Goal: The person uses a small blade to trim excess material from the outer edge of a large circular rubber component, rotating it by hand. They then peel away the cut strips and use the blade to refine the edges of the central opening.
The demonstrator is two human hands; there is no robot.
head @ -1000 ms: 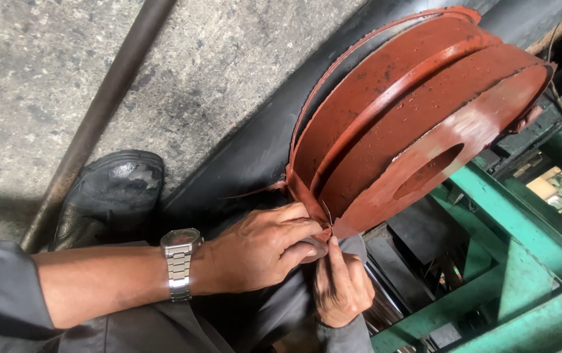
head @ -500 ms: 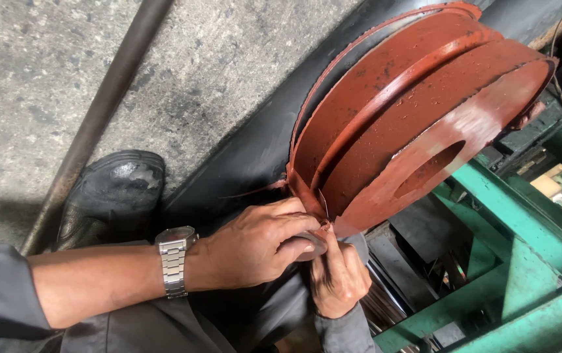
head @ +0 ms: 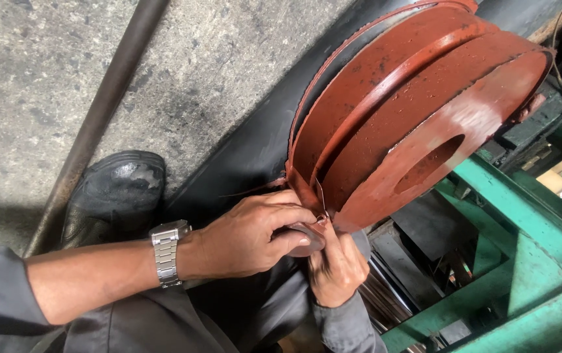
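A large red-brown rubber disc part (head: pixel 418 111) with a grooved rim and a round centre hole fills the upper right. Thin rubber flash (head: pixel 300 183) hangs off its lower left edge. My left hand (head: pixel 248 232), with a metal wristwatch (head: pixel 166 252) on the wrist, is closed around a small dark tool or piece at that lower edge. My right hand (head: pixel 336 265) sits just below and pinches the thin flash beside the left fingers. What exactly the left fingers hold is mostly hidden.
A black shoe (head: pixel 114 193) rests on the concrete floor (head: pixel 26 85) at left, beside a long dark metal bar (head: pixel 98 117). A wide black rubber strip (head: pixel 255 137) runs behind the disc. Green metal machine framing (head: pixel 516 261) stands at right and bottom right.
Both hands stay at the disc's lower edge. The left hand has shifted slightly and its fingers have curled tighter over the edge; the right hand remains pinched beneath.
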